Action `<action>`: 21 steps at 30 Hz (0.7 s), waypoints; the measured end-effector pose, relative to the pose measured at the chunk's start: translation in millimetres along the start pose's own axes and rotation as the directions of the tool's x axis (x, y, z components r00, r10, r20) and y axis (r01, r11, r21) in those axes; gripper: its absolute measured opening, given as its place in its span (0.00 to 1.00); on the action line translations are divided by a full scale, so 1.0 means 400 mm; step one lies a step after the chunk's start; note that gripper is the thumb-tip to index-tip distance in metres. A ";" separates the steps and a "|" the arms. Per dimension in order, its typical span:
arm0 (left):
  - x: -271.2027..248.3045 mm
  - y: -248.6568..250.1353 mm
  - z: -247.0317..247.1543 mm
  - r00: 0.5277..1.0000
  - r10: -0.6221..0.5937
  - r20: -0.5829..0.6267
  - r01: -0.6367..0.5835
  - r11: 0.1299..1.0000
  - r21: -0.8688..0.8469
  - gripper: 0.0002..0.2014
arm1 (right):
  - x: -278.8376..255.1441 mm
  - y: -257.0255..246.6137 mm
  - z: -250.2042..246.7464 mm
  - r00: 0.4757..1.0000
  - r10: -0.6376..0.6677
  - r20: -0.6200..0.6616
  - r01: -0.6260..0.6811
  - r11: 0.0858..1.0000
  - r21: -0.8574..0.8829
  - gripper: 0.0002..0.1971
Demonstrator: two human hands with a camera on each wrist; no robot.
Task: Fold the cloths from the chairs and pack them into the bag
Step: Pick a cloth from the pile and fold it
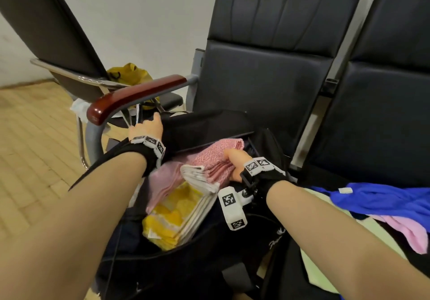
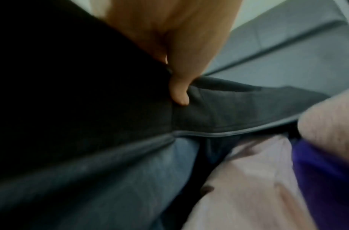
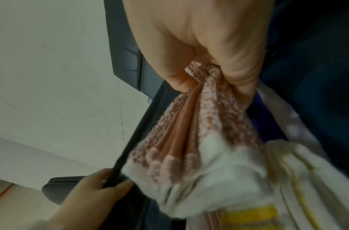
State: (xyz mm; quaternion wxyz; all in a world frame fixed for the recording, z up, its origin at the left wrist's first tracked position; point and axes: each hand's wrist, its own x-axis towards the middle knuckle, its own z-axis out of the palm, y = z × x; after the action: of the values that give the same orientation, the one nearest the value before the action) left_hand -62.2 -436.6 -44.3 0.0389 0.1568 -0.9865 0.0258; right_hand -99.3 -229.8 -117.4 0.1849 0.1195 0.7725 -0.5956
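A black bag (image 1: 200, 125) lies open on the seat of the middle chair. My left hand (image 1: 149, 127) grips its far left rim (image 2: 218, 109) and holds the mouth open. My right hand (image 1: 235, 162) grips a folded pink patterned cloth (image 1: 214, 157) with a white edge, and it sits partly inside the bag. In the right wrist view the fingers (image 3: 238, 68) pinch that cloth (image 3: 199, 124) tight. A folded yellow and white cloth (image 1: 179, 211) and a pale pink one (image 1: 162, 183) lie in the bag beneath it.
A blue cloth (image 1: 381, 197) and a pink cloth (image 1: 409, 232) lie loose on the right chair's seat. A wooden armrest (image 1: 132, 97) stands just left of the bag. A yellow bag (image 1: 130, 73) sits on the far left chair. Wooden floor (image 1: 35, 141) spreads to the left.
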 end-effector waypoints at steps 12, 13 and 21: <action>0.056 -0.007 -0.027 0.960 -0.088 -0.264 -0.015 0.931 -0.366 0.16 | 0.010 -0.008 0.019 0.966 -0.005 -0.258 0.015 0.999 0.039 0.26; 0.056 -0.006 -0.024 0.959 -0.082 -0.270 -0.023 0.931 -0.365 0.16 | 0.008 -0.005 0.014 0.945 -0.007 -0.326 -0.015 0.998 -0.067 0.25; 0.045 0.011 -0.022 0.971 -0.076 -0.226 -0.016 0.926 -0.377 0.16 | -0.015 -0.013 0.063 0.817 -0.537 -0.212 0.288 0.697 -0.657 0.23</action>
State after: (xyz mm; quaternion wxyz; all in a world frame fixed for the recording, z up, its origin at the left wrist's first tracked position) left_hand -80.0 -437.3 -34.1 0.1860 0.1574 -0.9588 -0.1459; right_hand -92.4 -255.1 -115.8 -0.0854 -0.0101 0.9463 -0.3117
